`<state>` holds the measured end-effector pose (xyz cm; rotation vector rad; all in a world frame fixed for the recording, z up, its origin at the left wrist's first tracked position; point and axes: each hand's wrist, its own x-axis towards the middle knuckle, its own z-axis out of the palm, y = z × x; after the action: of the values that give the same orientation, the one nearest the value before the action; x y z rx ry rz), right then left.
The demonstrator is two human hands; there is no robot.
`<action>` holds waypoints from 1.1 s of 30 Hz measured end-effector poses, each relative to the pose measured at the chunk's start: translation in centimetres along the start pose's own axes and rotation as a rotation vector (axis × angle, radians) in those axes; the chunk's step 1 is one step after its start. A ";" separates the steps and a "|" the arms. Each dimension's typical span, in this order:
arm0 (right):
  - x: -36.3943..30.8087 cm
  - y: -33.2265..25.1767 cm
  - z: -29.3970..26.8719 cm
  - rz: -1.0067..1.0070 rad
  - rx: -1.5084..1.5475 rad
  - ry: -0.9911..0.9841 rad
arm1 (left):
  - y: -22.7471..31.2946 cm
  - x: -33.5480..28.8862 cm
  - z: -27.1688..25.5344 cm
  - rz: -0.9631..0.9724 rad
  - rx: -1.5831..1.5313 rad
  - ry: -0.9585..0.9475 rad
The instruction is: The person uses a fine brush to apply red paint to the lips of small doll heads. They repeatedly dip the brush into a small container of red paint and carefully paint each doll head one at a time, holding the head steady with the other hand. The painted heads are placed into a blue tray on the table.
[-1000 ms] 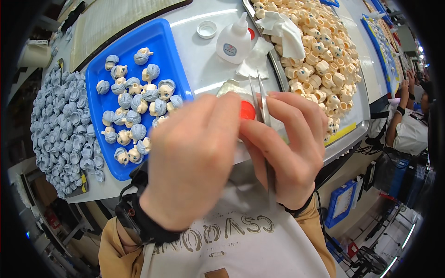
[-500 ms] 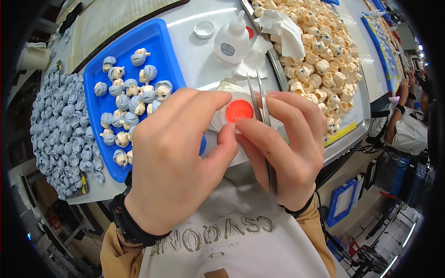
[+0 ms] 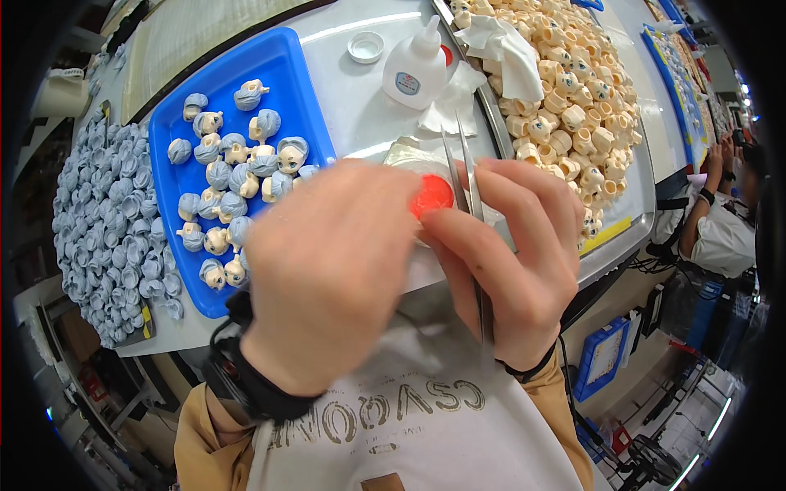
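My right hand (image 3: 524, 262) is closed around a pair of metal tweezers (image 3: 472, 188), whose slim prongs stand a little apart at the tips and point to twelve o'clock, while the handle end runs down toward six. The fingertips of that same hand meet the lower right edge of a red round piece (image 3: 434, 195), which sits right between my two hands. My left hand (image 3: 327, 278) is blurred and comes over the piece from about eight o'clock; its fingertips are hidden, so I can't tell how far open they are or whether they pinch it. Just past the red piece, toward eleven, a pale translucent thing (image 3: 404, 153) shows, partly covered by my hands.

Measured from the red piece, a crumpled white tissue (image 3: 450, 102) is near at twelve, with a white squeeze bottle (image 3: 415, 69) standing upright beyond it. A round white cap (image 3: 365, 47) lies at eleven. At one o'clock a white cloth (image 3: 516, 69) drapes over a heap of cream doll heads (image 3: 577, 119), which fills a metal tray (image 3: 606, 254) from one round to three. At nine a blue tray (image 3: 282, 78) holds small heads with grey-blue hair (image 3: 264, 164), set apart or touching; farther out, just below nine, is a mound of grey-blue hair pieces (image 3: 115, 221). A co-worker's arm (image 3: 694, 225) shows well away at three.
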<state>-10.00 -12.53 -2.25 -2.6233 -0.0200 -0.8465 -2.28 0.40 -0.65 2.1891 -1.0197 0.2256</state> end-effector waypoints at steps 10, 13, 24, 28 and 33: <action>-0.3 0.2 0.0 0.023 0.025 -0.014 | -0.2 0.4 -1.1 -0.011 -0.071 -0.094; -0.3 0.2 -0.1 0.025 0.032 -0.014 | -0.4 0.3 -1.0 0.049 -0.036 -0.091; -0.2 0.5 0.1 -0.048 0.009 -0.001 | -1.0 0.9 -2.3 0.385 0.204 -0.256; -0.3 0.4 0.4 -0.047 0.030 0.019 | -1.8 1.3 -1.9 0.498 0.120 -0.207; -0.3 0.6 0.4 -0.060 0.018 0.022 | -2.3 0.9 -1.4 0.522 0.076 -0.202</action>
<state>-9.97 -12.92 -2.94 -2.6080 -0.1010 -0.8910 0.17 1.79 -0.50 2.0003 -1.7146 0.2856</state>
